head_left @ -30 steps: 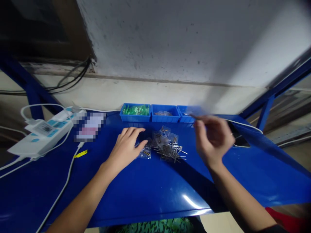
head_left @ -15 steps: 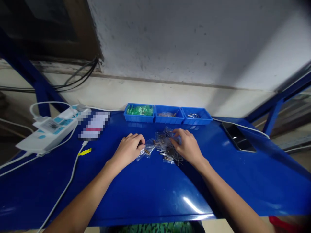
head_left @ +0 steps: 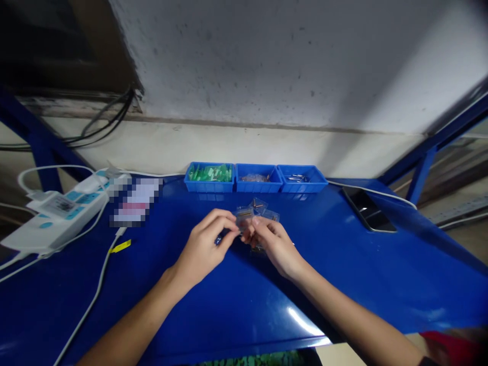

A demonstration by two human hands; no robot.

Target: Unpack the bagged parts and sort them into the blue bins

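Observation:
Between my hands a small clear plastic bag [head_left: 244, 217] with brass-coloured pieces inside is held up off the table. The fingertips of my left hand [head_left: 213, 235] pinch its left edge. My right hand [head_left: 275, 242] grips the same bag from the right, thumb on top and fingers curled behind. More small clear bags [head_left: 259, 205] lie on the blue table just beyond, and my right hand partly covers them. The loose metal pins under that hand are mostly hidden.
At the back stand three blue bins, with green packets [head_left: 211, 173], small bagged pieces [head_left: 254, 178] and metal pins [head_left: 299, 178]. A white power strip [head_left: 57, 216] with cables and a pixelated phone-like item [head_left: 137, 201] are left. A dark phone [head_left: 369, 209] lies right.
Both hands have come together over the pile. A small clear bag is now lifted and held between them; earlier the left hand was on a bag and the right on the pile.

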